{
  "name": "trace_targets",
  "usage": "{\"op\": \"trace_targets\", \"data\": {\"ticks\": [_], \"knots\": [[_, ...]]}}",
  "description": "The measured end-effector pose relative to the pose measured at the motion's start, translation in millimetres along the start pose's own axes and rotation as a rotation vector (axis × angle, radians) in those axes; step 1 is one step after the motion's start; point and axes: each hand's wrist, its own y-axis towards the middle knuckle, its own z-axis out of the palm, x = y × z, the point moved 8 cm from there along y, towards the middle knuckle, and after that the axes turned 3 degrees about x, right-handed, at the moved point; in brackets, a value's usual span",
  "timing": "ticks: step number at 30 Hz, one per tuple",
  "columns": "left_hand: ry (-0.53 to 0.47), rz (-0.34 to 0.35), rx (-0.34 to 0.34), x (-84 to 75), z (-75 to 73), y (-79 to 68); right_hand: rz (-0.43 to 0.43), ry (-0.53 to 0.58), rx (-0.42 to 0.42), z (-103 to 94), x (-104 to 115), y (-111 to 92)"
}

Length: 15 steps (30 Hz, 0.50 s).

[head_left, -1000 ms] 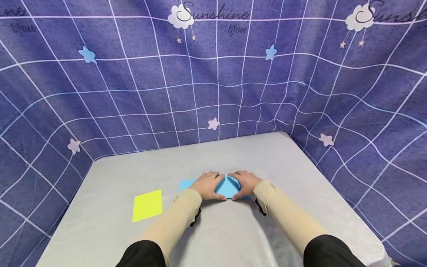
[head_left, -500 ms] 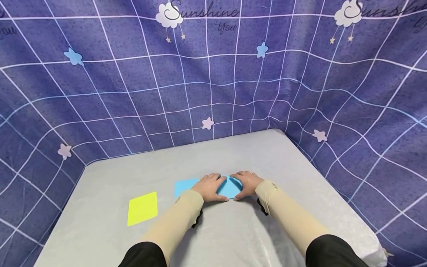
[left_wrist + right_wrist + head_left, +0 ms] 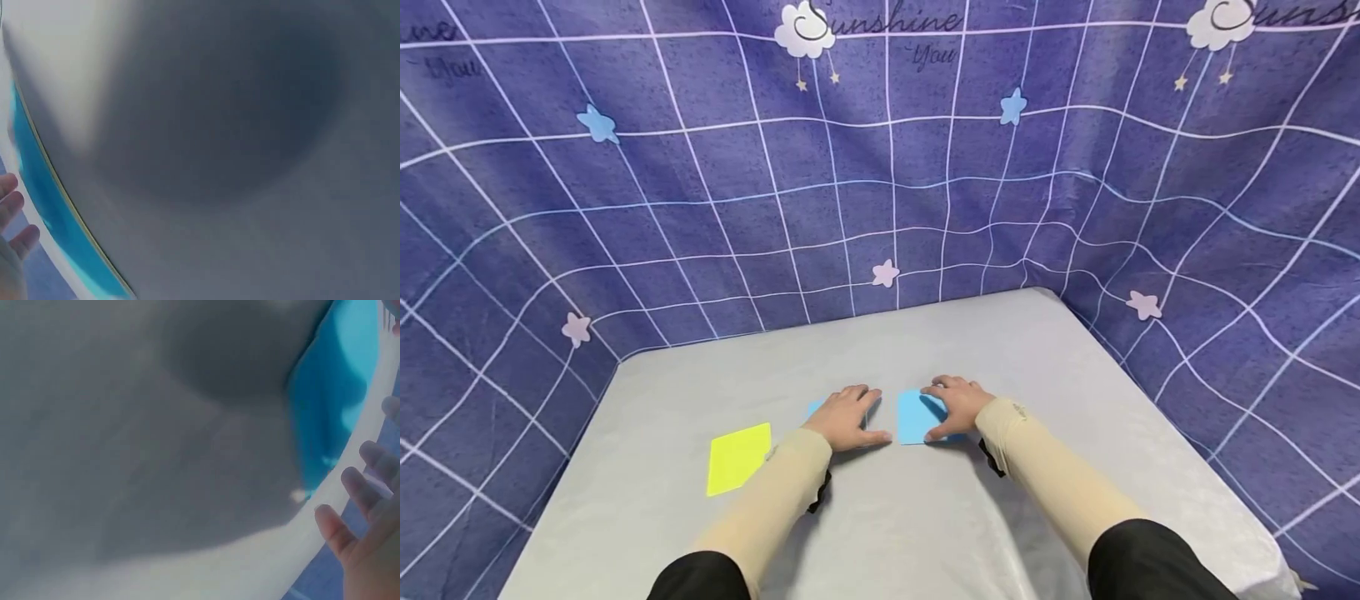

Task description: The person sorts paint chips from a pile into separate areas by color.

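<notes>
A person's two bare hands spread over blue paper on a pale cloth-covered table [image 3: 925,525], with neither seen to be clenched. The left hand [image 3: 846,418] lies slack, thumb held away from the fingers, over a second blue sheet [image 3: 814,406]; only a corner of that sheet shows plainly beyond the back of the hand, so its full outline cannot be made out. The right hand [image 3: 961,407] arches loosely over a blue square sheet [image 3: 912,418], its thumb near one edge and its fingers near the opposite one; no firm grip shows, and whether the fingertips press down cannot be told. The square's left part is exposed between the hands, while the rest slips under the right palm. A yellow-green sheet [image 3: 733,461] lies flat to the left of the left hand, a corner cut off by the beige sleeve [image 3: 752,496]. Lettering near the right cuff is too small to read. Beyond the hands hangs a purple-blue curtain [image 3: 820,208] printed with stars, clouds and script, some words cropped at the borders. Both wrist views are blurred and shadowed, each catching only part of its hand at the edge beside a strip of blue.
</notes>
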Motion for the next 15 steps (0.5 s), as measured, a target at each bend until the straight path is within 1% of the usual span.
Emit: {"op": "trace_targets", "data": {"ticks": [3, 6, 10, 12, 15], "knots": [[-0.016, -0.055, -0.014, 20.1, -3.4, -17.7, -0.02, -0.019, 0.01, 1.2, 14.5, 10.6], [-0.025, -0.092, -0.011, 34.4, -3.6, -34.1, -0.049, -0.032, 0.016, 3.5, 30.7, 21.5], [-0.025, -0.095, -0.02, 43.9, -3.1, -50.1, -0.067, -0.074, 0.031, 7.4, 50.2, 35.5], [-0.012, -0.097, -0.02, 47.2, -2.9, -55.4, -0.074, -0.093, 0.039, 8.8, 60.0, 42.3], [0.015, -0.115, -0.002, 52.7, -2.3, -61.5, -0.093, -0.103, 0.043, 8.4, 76.0, 51.3]]}}
